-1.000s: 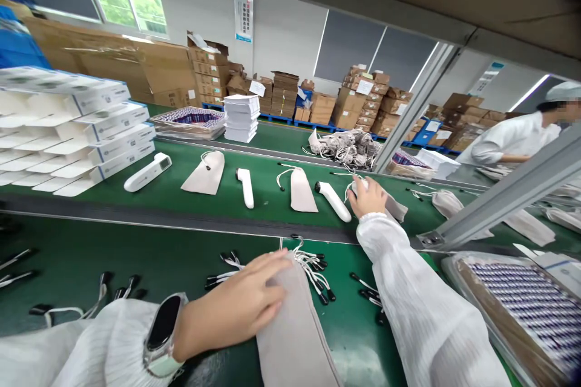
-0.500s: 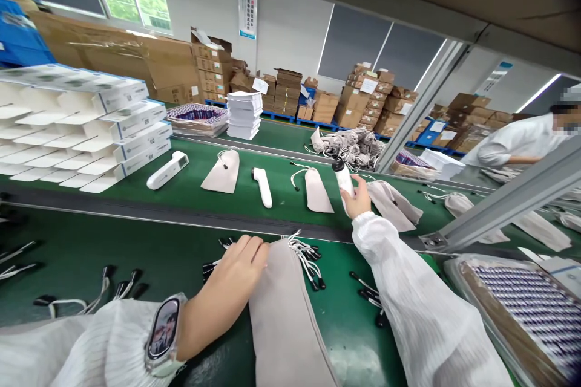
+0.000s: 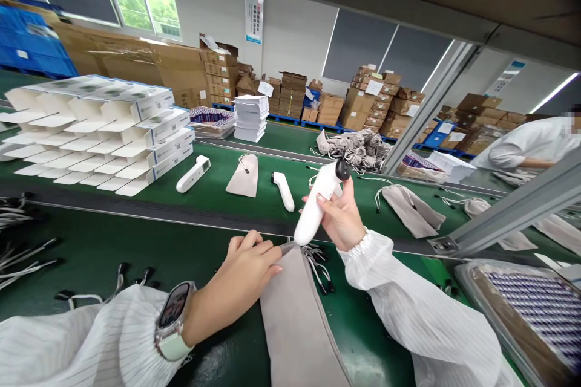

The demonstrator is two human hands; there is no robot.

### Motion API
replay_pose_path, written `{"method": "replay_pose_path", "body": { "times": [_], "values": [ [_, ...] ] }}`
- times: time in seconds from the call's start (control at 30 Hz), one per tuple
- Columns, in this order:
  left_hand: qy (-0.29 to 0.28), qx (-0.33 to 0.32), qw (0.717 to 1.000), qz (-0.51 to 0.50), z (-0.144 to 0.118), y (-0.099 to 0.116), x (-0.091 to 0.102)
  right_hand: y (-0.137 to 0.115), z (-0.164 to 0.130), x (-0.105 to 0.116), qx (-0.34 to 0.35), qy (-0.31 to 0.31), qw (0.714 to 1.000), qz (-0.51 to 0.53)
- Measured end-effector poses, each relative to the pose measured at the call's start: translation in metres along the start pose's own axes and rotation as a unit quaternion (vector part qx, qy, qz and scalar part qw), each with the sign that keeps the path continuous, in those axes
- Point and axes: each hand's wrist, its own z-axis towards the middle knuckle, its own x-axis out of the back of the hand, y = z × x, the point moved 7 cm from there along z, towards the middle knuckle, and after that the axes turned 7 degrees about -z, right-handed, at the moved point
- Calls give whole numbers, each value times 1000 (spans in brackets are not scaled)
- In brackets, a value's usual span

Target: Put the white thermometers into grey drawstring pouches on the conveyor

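Observation:
My right hand (image 3: 342, 214) is wrapped round a white infrared thermometer (image 3: 313, 208) with a black round head. The thermometer tilts, its head up to the right and its handle end at the mouth of a grey drawstring pouch (image 3: 295, 308). That pouch lies on top of a stack, with white cords and black toggles at its far end. The fingers of my left hand (image 3: 247, 263) pinch the pouch's mouth edge. Beyond the hands, on the green belt, lie two more thermometers (image 3: 284, 191) (image 3: 193, 174) and a loose pouch (image 3: 244, 176).
Open white boxes (image 3: 149, 115) are stacked at the left. At the right stand a plastic-wrapped tray of small striped items (image 3: 531, 308) and a slanting metal post (image 3: 422, 115). A heap of pouches (image 3: 354, 148) and a paper stack (image 3: 251, 116) sit farther back. A co-worker (image 3: 531, 142) is at far right.
My right hand has lifted the thermometer off the far belt and brought it nearer, down to the pouch's mouth. My left hand has shifted slightly and now grips the mouth edge.

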Motion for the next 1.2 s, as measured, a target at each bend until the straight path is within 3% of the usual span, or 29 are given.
{"method": "replay_pose_path", "body": {
  "times": [0.17,0.27,0.37,0.43,0.5,0.57,0.63,0.67,0.73,0.77,0.8,0.83,0.9,0.97,1.03,1.1,1.17,1.2],
  "values": [
    [29,6,995,-99,-6,17,15,4,-6,-19,-30,-38,999,3],
    [60,47,984,-162,-6,14,17,10,-8,-22,-60,-111,988,-91],
    [126,46,976,-169,-5,11,25,21,-21,-38,-63,-273,929,-242],
    [150,32,975,-159,-3,8,31,33,-38,-48,-110,-368,879,-281],
    [148,39,976,-157,-2,3,37,42,-51,-54,-163,-406,853,-284],
    [120,77,975,-169,-3,-4,43,39,-42,-49,-145,-354,870,-312],
    [34,127,966,-223,-6,-6,41,20,-14,-24,-48,-193,908,-370],
    [-20,153,950,-272,-10,-5,37,7,0,-3,3,-84,914,-397],
    [-112,191,893,-392,-20,5,29,-18,16,39,77,104,891,-435],
    [-130,203,864,-441,-24,10,27,-25,19,53,91,149,880,-442],
    [-121,209,846,-475,-26,12,27,-25,21,59,86,144,884,-436],
    [-93,207,842,-489,-26,11,29,-20,21,54,66,89,903,-416],
    [-19,186,862,-470,-24,6,36,3,5,15,2,-130,929,-346],
    [33,162,893,-419,-20,1,40,24,-28,-37,-48,-337,899,-274],
    [38,129,931,-340,-17,4,39,29,-46,-67,-43,-408,879,-242],
    [34,78,970,-227,-15,13,38,18,-33,-60,-13,-336,909,-246],
    [8,39,994,-100,-16,23,31,-8,-1,-10,26,-133,942,-308],
    [-23,38,998,-43,-17,24,23,-26,12,26,53,10,929,-367]
  ]
}}
